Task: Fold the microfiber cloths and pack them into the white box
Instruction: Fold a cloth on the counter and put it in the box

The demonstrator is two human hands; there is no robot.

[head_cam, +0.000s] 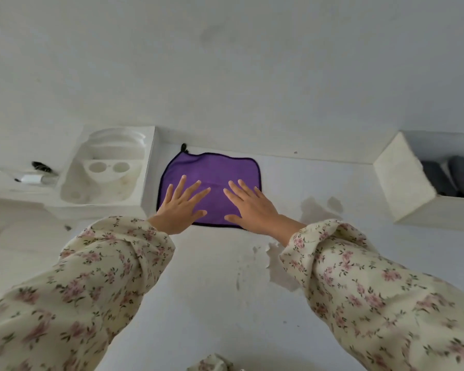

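A purple microfiber cloth (pixel 214 170) with a dark border lies flat on the white table, close to the wall, with a small black loop at its far left corner. My left hand (pixel 181 206) rests flat on its near left part, fingers spread. My right hand (pixel 252 207) presses flat on its near right part, fingers apart too. Neither hand grips anything. The white box (pixel 402 183) stands open at the far right, with dark grey folded cloths (pixel 453 178) inside it.
A white moulded foam insert (pixel 105 172) with round hollows sits just left of the cloth. Further left lie a small white item and a black cable (pixel 39 166). Peeling patches mark the table (pixel 276 263) near my right wrist.
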